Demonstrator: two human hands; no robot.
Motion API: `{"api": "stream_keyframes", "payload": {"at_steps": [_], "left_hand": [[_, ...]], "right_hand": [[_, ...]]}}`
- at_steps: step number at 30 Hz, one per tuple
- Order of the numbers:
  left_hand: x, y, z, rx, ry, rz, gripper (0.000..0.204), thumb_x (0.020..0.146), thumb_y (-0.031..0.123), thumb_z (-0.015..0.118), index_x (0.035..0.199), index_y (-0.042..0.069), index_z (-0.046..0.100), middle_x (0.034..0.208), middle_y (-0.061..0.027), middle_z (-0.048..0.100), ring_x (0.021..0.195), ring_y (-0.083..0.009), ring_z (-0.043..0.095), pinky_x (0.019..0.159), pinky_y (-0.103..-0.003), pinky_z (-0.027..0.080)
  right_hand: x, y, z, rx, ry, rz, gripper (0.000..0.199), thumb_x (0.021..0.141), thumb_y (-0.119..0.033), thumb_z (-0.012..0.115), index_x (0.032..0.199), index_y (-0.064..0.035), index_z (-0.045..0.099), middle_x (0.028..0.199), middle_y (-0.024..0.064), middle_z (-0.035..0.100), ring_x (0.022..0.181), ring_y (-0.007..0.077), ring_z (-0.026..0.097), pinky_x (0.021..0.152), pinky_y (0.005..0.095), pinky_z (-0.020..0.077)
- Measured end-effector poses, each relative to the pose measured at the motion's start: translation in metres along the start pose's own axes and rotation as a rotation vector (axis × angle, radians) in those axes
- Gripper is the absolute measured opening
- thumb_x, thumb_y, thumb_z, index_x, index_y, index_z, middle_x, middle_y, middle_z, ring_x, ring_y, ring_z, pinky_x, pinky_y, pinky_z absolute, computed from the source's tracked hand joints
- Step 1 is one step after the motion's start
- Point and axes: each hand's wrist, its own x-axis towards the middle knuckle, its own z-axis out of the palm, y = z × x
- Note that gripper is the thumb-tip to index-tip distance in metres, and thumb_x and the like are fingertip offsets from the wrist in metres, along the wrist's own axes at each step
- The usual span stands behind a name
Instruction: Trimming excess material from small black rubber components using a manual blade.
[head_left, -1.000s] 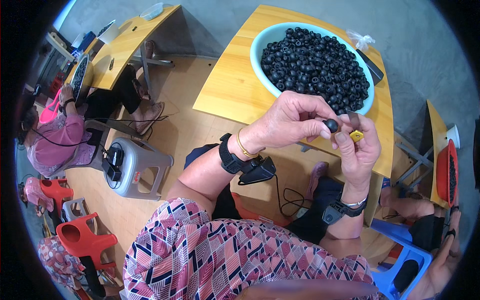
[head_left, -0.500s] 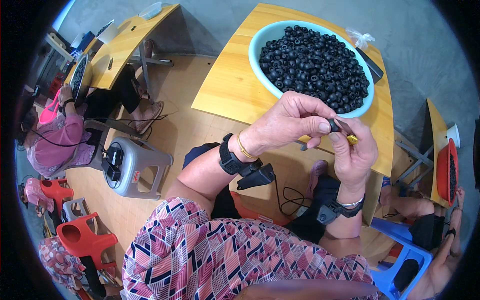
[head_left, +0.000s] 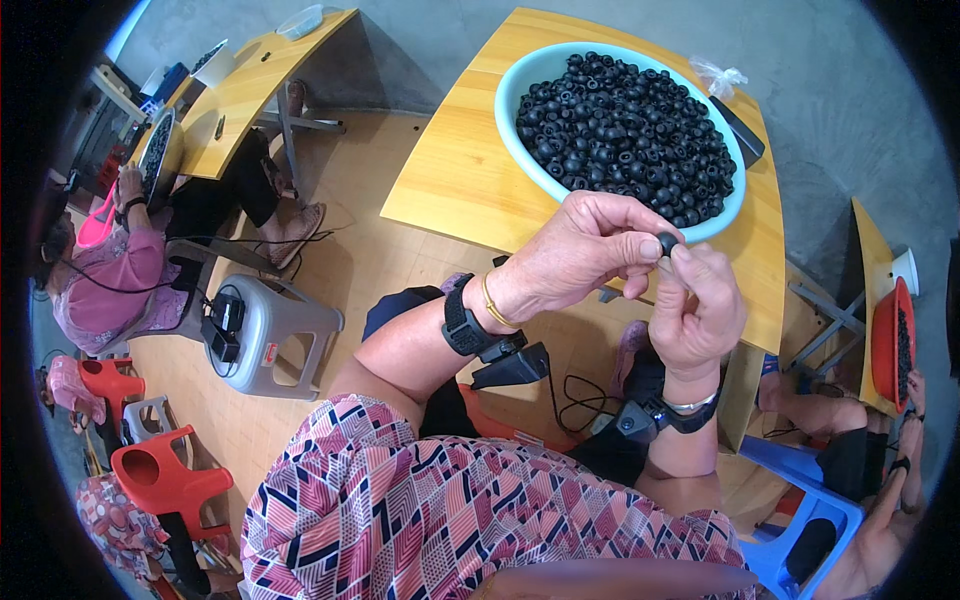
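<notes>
A small round black part (head_left: 667,242), like a ring-shaped plastic piece, is pinched between the thumb and fingers of my left hand (head_left: 590,250). My right hand (head_left: 700,305) is closed too, its fingertips meeting the same part from the right. What my right fingers hold, if anything, is hidden behind them. Just beyond my hands is a pale turquoise basin (head_left: 507,110), heaped with black parts (head_left: 620,130) of the same kind, many showing a hole. It stands on a yellow wooden table (head_left: 440,180).
A clear plastic bag (head_left: 718,75) and a dark flat object (head_left: 738,132) lie behind the basin. To the left stands a grey stool (head_left: 265,340) with black devices on it. Co-workers sit at tables on both sides, one by a red basin (head_left: 893,345).
The thin blade-like piece and yellow bit visible in my right hand are now out of sight. My right fingers have come up against the black part, and my right wrist has turned.
</notes>
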Motion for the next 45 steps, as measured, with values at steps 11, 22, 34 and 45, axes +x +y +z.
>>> {"api": "stream_keyframes", "payload": {"at_steps": [11,22,34,45], "left_hand": [[0.001,-0.009,0.003,-0.218,-0.047,-0.026,0.021,0.08,0.017,0.06,0.096,0.003,0.06,0.081,-0.0044,0.061,0.063,-0.0087,0.052,0.048,-0.019,0.039],[0.001,-0.002,0.001,-0.389,-0.095,-0.056,0.023,0.085,0.018,0.053,0.101,0.001,0.057,0.067,0.0004,0.042,0.055,-0.0075,0.032,0.047,-0.021,0.03],[0.003,-0.003,-0.005,-0.446,-0.178,-0.065,0.024,0.084,0.017,0.054,0.103,0.002,0.056,0.072,-0.0012,0.046,0.059,-0.0072,0.035,0.049,-0.02,0.031],[0.002,-0.005,-0.006,-0.528,-0.185,-0.126,0.031,0.081,0.019,0.059,0.105,0.0,0.052,0.081,-0.0044,0.05,0.063,-0.0066,0.04,0.05,-0.018,0.035]], "right_hand": [[-0.004,0.007,-0.002,-0.071,-0.037,-0.08,0.039,0.07,0.008,0.057,0.105,-0.0057,0.048,0.075,0.0091,0.056,0.058,0.0228,0.057,0.047,0.031,0.0452],[-0.001,-0.005,-0.003,0.655,0.112,0.744,0.019,0.091,-0.019,0.043,0.095,-0.0011,0.045,0.067,0.0021,0.047,0.058,0.0068,0.044,0.051,0.0228,0.0409],[0.005,-0.019,-0.009,0.591,-0.01,0.782,0.02,0.091,-0.017,0.039,0.084,-0.0003,0.049,0.063,0.0008,0.046,0.054,0.0054,0.041,0.052,0.0215,0.0405],[0.005,-0.026,-0.006,0.587,-0.048,0.829,0.018,0.091,-0.015,0.042,0.085,-0.0004,0.05,0.07,0.002,0.052,0.054,0.003,0.041,0.048,0.0183,0.0376]]}}
